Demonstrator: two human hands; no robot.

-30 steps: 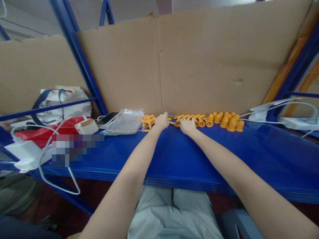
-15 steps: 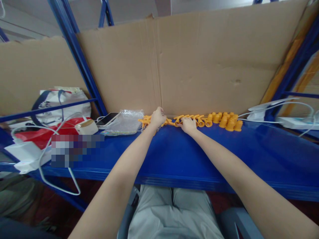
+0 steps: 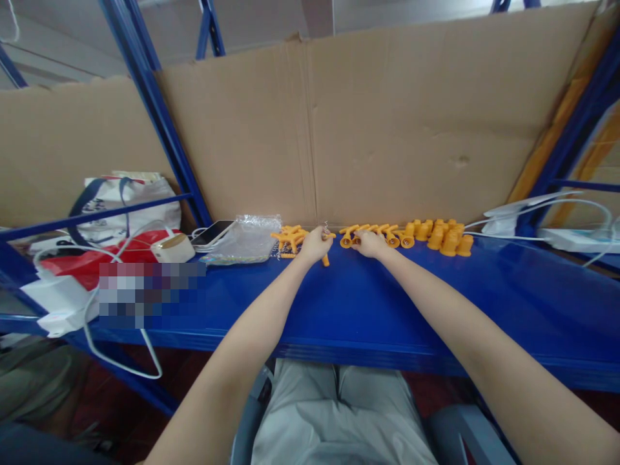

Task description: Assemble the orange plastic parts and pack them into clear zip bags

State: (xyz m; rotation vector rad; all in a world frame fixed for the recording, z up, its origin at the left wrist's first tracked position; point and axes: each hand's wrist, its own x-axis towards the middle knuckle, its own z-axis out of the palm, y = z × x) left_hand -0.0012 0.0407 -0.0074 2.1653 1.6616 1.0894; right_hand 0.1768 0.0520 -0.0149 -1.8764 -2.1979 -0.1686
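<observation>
My left hand is closed around an orange branched plastic piece, whose arms stick out past my fingers on the right. A bit of thin metal chain shows above that hand. Left of it lies a pile of similar orange branched pieces with small chains among them. My right hand has its fingers closed at an orange cup-shaped piece in the row against the cardboard; the fingers partly hide it. More orange cups with branched pieces stretch to the right of this hand.
Several orange cups stand at the right end of the row. A clear plastic bag, a phone, a white charger and cables lie to the left. Cardboard walls off the back of the blue shelf.
My left hand has moved right and a little toward me, away from the pile, with an orange branched piece in it. My right hand has stayed nearly in place at the row.
</observation>
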